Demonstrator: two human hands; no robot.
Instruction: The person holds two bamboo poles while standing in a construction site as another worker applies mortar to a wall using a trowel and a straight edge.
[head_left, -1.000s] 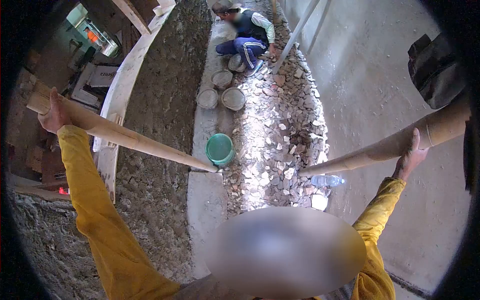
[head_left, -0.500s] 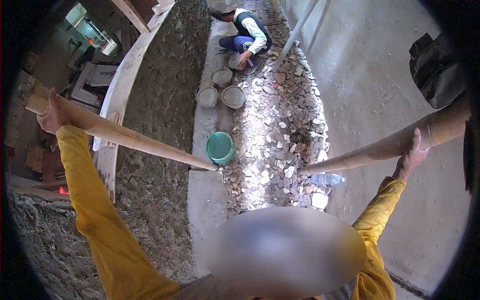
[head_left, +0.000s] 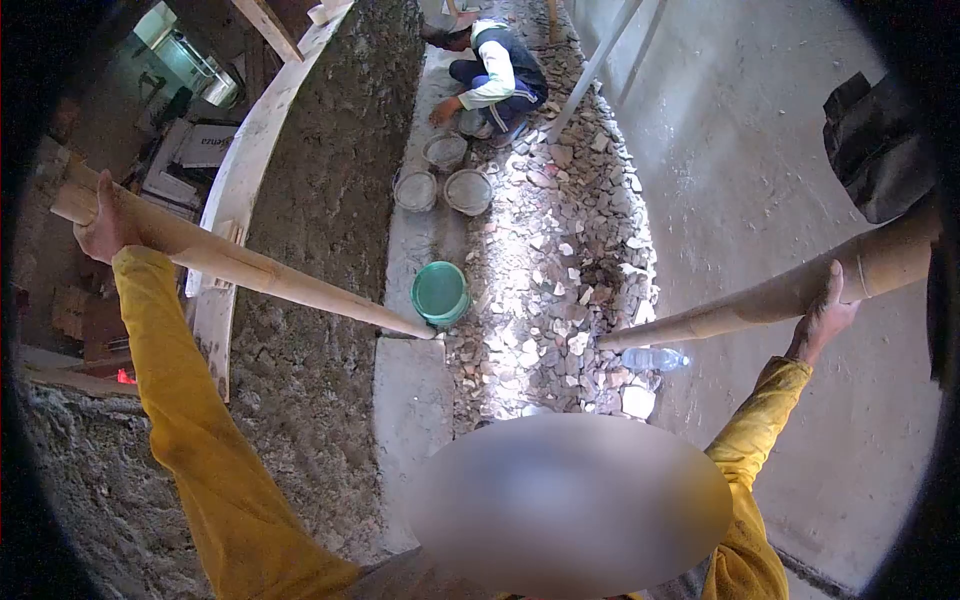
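Note:
On the left, my left hand (head_left: pixel 108 228) grips the upper part of a bamboo pole (head_left: pixel 270 268), whose lower end slants down to the floor near a green bucket (head_left: pixel 440 293). At the right, my right hand (head_left: pixel 827 312) is wrapped round a second, thicker bamboo pole (head_left: pixel 730 318). That pole's lower end comes down by the rubble, close to a clear plastic bottle (head_left: pixel 655 358). My fingers are partly hidden behind both poles.
A person (head_left: pixel 500 75) squats ahead beside several mortar-filled buckets (head_left: pixel 467 192). Broken stone (head_left: pixel 560 260) covers the floor strip. A rough wall with a wooden board (head_left: pixel 255 150) stands left, a smooth plastered wall (head_left: pixel 740 130) right. Dark cloth (head_left: pixel 880 145) hangs upper right.
The squatting person's arm has swung left, from the nearest bucket to the strip beside it. My hands and both poles stay almost where they were.

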